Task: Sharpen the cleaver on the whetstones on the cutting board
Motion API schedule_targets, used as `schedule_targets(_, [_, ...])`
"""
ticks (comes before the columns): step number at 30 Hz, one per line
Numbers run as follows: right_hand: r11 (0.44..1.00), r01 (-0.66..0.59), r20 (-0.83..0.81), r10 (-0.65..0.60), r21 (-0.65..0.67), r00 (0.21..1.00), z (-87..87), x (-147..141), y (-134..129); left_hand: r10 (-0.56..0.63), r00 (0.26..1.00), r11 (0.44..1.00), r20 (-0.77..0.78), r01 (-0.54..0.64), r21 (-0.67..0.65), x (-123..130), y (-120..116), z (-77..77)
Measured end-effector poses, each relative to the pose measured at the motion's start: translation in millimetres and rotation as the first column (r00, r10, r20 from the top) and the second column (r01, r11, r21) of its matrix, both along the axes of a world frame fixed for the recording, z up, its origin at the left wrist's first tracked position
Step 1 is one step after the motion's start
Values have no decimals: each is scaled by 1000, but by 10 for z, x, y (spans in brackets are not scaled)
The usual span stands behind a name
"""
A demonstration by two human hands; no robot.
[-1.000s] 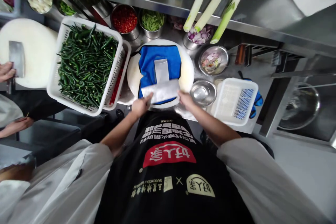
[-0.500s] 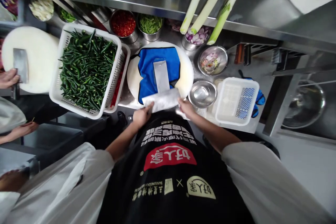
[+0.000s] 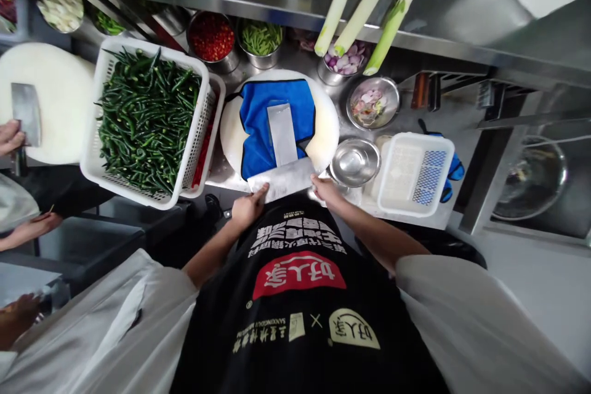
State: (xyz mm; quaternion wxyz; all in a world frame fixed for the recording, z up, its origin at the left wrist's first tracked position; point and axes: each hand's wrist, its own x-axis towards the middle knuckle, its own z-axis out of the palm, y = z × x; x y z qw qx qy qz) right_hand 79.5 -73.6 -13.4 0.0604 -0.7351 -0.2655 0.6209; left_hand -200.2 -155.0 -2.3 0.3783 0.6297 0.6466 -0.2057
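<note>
A wide cleaver blade (image 3: 287,178) lies across the near end of a grey rectangular stone (image 3: 282,136). Under the stone is a blue cloth with black edging (image 3: 256,112), spread on a round white board (image 3: 329,120). My left hand (image 3: 247,208) is closed on the cleaver at its left end, with a finger on the blade; the handle is mostly hidden. At the blade's right corner, the fingers of my right hand (image 3: 325,191) pinch the metal. Both hands are close to my black apron (image 3: 295,240).
Left of the board stands a white basket of green chillies (image 3: 143,120). An empty steel bowl (image 3: 355,163) and a white basket (image 3: 415,175) are on the right. Leeks (image 3: 341,3) overhang the shelf edge. At far left, a person's hand (image 3: 10,136) holds another cleaver (image 3: 26,114).
The blade has shifted slightly towards my apron relative to the stone, and both hands still hold it. The whole view has moved a little, with the left-side objects nearer the frame's edge.
</note>
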Motion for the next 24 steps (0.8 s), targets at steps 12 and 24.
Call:
schedule_targets(12, [999, -33, 19, 33, 38, 999, -64, -79, 188, 65, 997, 998, -44, -66, -21, 22, -87, 56])
schedule_targets(24, [997, -60, -4, 61, 47, 998, -27, -129, 222, 85, 995, 996, -45, -84, 11, -21, 7, 33])
